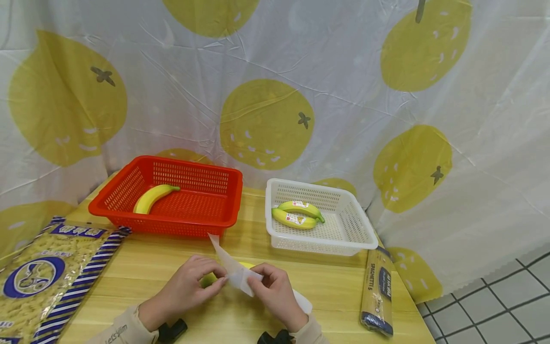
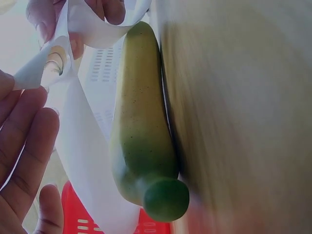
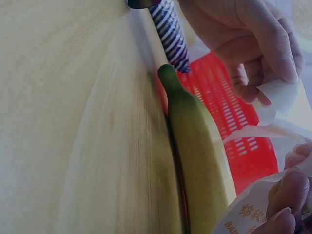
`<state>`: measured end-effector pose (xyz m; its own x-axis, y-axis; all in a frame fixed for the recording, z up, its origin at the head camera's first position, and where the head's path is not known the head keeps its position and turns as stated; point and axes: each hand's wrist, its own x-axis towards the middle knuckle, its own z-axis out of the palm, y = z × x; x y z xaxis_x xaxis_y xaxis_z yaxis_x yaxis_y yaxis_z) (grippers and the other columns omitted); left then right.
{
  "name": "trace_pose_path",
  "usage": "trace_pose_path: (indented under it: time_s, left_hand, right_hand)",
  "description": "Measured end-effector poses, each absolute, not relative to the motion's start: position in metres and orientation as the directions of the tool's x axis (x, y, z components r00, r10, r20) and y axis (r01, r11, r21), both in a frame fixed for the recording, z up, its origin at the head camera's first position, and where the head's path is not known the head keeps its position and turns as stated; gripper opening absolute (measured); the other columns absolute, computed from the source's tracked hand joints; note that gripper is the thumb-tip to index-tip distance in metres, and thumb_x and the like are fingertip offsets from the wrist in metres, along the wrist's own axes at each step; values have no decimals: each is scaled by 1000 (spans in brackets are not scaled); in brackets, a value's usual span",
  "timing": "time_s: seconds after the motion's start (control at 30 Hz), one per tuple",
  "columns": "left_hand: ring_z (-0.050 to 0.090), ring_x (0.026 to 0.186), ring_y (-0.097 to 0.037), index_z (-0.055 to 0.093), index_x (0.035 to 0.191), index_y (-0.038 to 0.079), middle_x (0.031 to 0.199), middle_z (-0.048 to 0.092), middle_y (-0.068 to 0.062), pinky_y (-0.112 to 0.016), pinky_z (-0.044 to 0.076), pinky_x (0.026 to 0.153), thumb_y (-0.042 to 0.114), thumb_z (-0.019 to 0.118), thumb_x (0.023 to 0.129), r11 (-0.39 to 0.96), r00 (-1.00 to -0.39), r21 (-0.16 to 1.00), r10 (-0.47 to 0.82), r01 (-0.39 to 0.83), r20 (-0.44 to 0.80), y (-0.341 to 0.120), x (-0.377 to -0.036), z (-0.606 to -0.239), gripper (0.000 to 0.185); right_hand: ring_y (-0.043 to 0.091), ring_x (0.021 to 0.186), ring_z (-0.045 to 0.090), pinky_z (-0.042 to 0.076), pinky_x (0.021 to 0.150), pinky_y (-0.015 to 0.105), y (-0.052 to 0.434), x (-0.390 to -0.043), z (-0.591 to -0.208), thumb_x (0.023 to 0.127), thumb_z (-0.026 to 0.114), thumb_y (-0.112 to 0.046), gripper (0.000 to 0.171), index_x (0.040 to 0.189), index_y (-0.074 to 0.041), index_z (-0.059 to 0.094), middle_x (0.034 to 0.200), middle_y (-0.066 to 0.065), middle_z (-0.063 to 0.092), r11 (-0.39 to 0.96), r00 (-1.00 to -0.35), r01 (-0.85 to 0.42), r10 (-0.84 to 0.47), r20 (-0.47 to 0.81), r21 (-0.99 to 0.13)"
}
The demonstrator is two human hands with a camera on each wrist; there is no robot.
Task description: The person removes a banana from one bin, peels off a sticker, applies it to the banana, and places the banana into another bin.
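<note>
My left hand (image 1: pixel 186 288) pinches one end of a white paper label strip (image 1: pixel 230 265) between thumb and fingers. Across from it, my right hand (image 1: pixel 278 292) grips the same strip, whose free tail sticks up toward the red basket. Orange print shows on the paper (image 3: pixel 251 209) in the right wrist view. Behind the strip a yellow banana with green ends (image 2: pixel 142 107) lies on the table, partly hidden by hands and paper in the head view. A white rounded piece (image 1: pixel 303 302) shows beside my right wrist.
A red basket (image 1: pixel 229 203) with one banana (image 1: pixel 154 197) stands at back left. At back right, a white basket (image 1: pixel 365 229) holds two labelled bananas (image 1: pixel 296 220). A large pasta bag (image 1: pixel 51 282) lies left, a spaghetti pack (image 1: pixel 377 291) right. A printed curtain (image 1: pixel 343 119) hangs behind.
</note>
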<state>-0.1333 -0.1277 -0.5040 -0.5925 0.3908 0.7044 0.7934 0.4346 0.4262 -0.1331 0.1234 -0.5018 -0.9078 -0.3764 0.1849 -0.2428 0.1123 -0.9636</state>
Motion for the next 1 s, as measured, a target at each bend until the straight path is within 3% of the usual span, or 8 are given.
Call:
trace_pose_path:
  time_s: [0.23, 0.6, 0.83, 1.0]
  left_hand:
    - [61, 83, 0, 71, 96, 30, 89, 68, 25, -23, 42, 82, 5, 85, 81, 453, -598, 422, 381, 785, 705, -128, -133, -504, 32]
    - [61, 82, 0, 72, 98, 29, 89, 68, 24, -25, 43, 80, 4, 85, 80, 443, -585, 415, 374, 795, 720, -128, -134, -503, 33]
    - [60, 85, 4, 72, 97, 31, 90, 66, 29, -23, 44, 82, 8, 87, 79, 485, -638, 445, 369, 753, 676, -129, -133, -503, 33]
    - [61, 85, 2, 72, 97, 30, 89, 67, 28, -25, 43, 82, 7, 87, 79, 483, -629, 438, 366, 758, 686, -129, -132, -502, 33]
  right_hand:
    - [3, 67, 55, 49, 61, 18, 125, -135, -503, 99, 68, -10, 14, 105, 2, 73, 100, 26, 69, 95, -909, -242, -369, 192, -966]
    - [3, 63, 55, 47, 56, 17, 126, -136, -499, 98, 70, -12, 13, 103, 0, 74, 93, 22, 71, 132, -929, -201, -340, 146, -971]
    - [3, 64, 56, 47, 56, 18, 127, -138, -501, 97, 71, -11, 12, 102, 0, 74, 92, 18, 71, 147, -934, -198, -327, 141, -969]
    - [4, 66, 57, 48, 57, 19, 128, -140, -500, 97, 72, -12, 12, 101, 0, 74, 91, 17, 71, 152, -936, -205, -319, 149, -967]
